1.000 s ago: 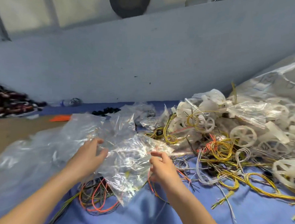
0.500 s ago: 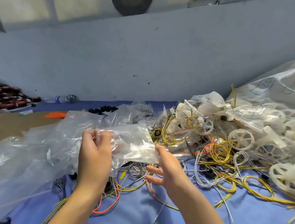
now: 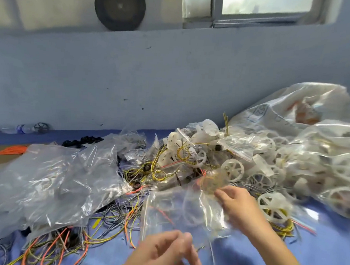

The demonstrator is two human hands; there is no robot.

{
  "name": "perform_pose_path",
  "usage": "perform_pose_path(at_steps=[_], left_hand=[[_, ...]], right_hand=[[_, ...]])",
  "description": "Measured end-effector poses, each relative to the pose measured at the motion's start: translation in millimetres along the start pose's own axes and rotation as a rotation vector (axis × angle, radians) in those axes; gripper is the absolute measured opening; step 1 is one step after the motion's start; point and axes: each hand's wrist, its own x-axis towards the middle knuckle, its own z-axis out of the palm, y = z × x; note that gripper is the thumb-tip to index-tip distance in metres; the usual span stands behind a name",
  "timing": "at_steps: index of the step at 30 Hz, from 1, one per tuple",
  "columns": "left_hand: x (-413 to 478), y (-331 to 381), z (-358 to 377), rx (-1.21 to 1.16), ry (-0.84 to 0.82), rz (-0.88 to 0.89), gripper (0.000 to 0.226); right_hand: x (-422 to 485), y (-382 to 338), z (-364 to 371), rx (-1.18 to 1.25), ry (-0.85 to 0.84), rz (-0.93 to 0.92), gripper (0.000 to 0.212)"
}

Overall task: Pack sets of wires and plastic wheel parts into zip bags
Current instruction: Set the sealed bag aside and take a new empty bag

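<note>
Since the zip bag shows nothing inside that I can make out, step: readying one bag for its first set, filling not yet begun.
Zip bag: clear film, lying nearly flat on the blue cloth, between my two hands; blurred, so I cannot determine which side is the mouth.
Left hand: at the near edge of the zip bag, fingers loosely curled, thumb toward the film. I cannot tell whether it pinches that edge.
Right hand: over the far right corner of the zip bag, fingertips at a blurred wire coil just beyond the bag. I cannot tell whether they pinch coil or film, or only touch.
Wheel parts: white wheels heaped beyond the zip bag to the right; single wheel just right of it.
Loose wires: left of the zip bag, partly under a large plastic sheet.
Next move (judgement): one hand holds the mouth apart while the other brings in a coil and a wheel. The tangle may drag neighbours along, so I should lift the coil clear first.
</note>
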Motion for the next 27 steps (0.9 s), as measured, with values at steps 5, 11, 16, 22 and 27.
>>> perform_pose_path(at_steps=[5, 11, 16, 22, 27], left_hand=[[62, -1, -25, -0.24, 0.571, 0.204, 0.028], [150, 16, -59, 0.132, 0.863, 0.13, 0.014], [198, 40, -61, 0.738, 0.883, 0.272, 0.024], [238, 50, -59, 1.18, 0.856, -0.016, 0.034], [241, 46, -86, 1.004, 0.801, -0.137, 0.03]], right_hand=[[-6, 49, -59, -0.354, 0.14, 0.075, 0.035], [-18, 48, -83, -0.547, 0.303, 0.048, 0.024], [-9, 28, -79, -0.563, 0.304, -0.043, 0.023], [5, 19, -61, -0.513, 0.234, -0.121, 0.023], [7, 18, -51, -0.561, 0.166, -0.191, 0.027]])
